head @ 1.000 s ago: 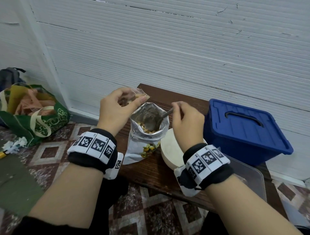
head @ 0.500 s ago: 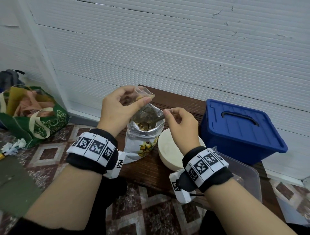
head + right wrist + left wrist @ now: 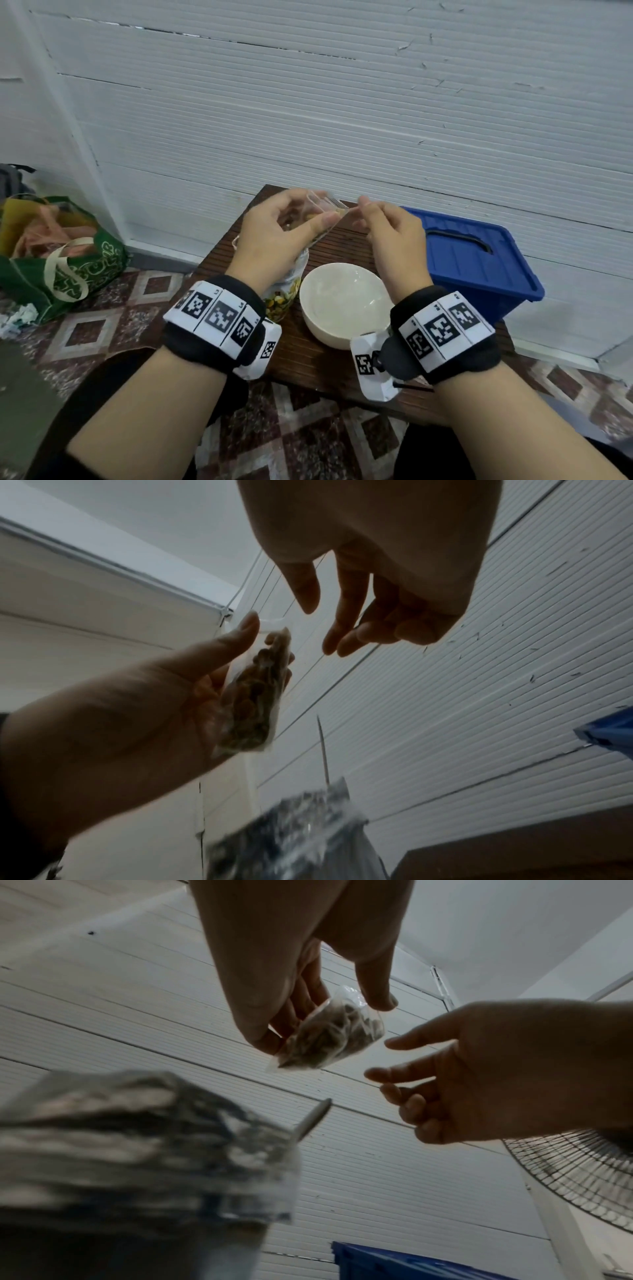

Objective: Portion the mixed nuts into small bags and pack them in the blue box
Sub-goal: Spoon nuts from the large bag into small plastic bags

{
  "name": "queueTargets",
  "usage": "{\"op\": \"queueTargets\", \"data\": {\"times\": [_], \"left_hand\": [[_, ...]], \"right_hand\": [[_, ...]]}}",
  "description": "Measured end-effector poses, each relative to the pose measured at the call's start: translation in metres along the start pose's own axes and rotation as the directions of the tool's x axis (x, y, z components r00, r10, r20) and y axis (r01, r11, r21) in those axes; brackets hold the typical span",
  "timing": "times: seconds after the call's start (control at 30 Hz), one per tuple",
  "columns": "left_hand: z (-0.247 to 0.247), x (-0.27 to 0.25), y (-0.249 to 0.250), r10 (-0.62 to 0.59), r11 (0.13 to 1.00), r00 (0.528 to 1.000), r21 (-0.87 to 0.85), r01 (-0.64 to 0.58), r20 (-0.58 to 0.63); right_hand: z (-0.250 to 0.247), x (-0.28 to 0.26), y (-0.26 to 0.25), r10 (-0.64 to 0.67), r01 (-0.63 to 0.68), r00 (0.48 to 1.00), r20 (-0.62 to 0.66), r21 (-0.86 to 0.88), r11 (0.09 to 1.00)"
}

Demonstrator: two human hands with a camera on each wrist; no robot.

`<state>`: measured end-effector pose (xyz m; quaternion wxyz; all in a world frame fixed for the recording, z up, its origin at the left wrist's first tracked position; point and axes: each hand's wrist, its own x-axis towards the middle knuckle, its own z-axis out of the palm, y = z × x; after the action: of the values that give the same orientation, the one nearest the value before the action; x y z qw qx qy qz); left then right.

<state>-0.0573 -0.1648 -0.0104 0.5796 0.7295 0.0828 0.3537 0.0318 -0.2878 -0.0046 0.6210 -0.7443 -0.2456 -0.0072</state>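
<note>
My left hand [image 3: 308, 212] holds a small clear bag [image 3: 329, 205] partly filled with mixed nuts, pinched between thumb and fingers above the table. In the left wrist view the small bag [image 3: 332, 1034] hangs from my left hand [image 3: 325, 1023]. My right hand [image 3: 366, 212] hovers just right of the bag's top edge, its fingers [image 3: 387, 1042] relaxed and empty, a small gap away. Below stands the open foil nut bag [image 3: 284, 298] with a spoon handle [image 3: 313, 1116] sticking out. The blue box [image 3: 479, 263] sits at the right, lid on.
An empty white bowl [image 3: 342, 301] stands on the low wooden table [image 3: 325, 363] between the foil bag and the blue box. A green shopping bag [image 3: 61, 260] lies on the tiled floor at left. A white wall is close behind; a fan [image 3: 582, 1177] stands at right.
My right hand let go of the spoon, leaving it in the foil bag, and rose to the small bag. My left hand lifted the small bag higher.
</note>
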Motion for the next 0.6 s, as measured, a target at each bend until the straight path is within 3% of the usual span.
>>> {"op": "queueTargets", "data": {"times": [0.17, 0.4, 0.6], "left_hand": [[0.036, -0.011, 0.001, 0.028, 0.998, 0.998, -0.050, -0.025, 0.058], [0.076, -0.026, -0.020, -0.022, 1.000, 0.986, 0.003, 0.022, 0.168], [0.096, -0.040, -0.044, -0.114, 0.992, 0.926, 0.095, 0.085, 0.361]], "right_hand": [[-0.038, 0.002, -0.007, 0.097, -0.103, 0.991, 0.094, 0.064, 0.993], [-0.076, -0.003, 0.013, 0.149, -0.134, 0.985, 0.084, -0.161, 0.978], [-0.097, -0.010, 0.029, 0.197, -0.182, 0.979, 0.053, -0.204, 0.962]]}}
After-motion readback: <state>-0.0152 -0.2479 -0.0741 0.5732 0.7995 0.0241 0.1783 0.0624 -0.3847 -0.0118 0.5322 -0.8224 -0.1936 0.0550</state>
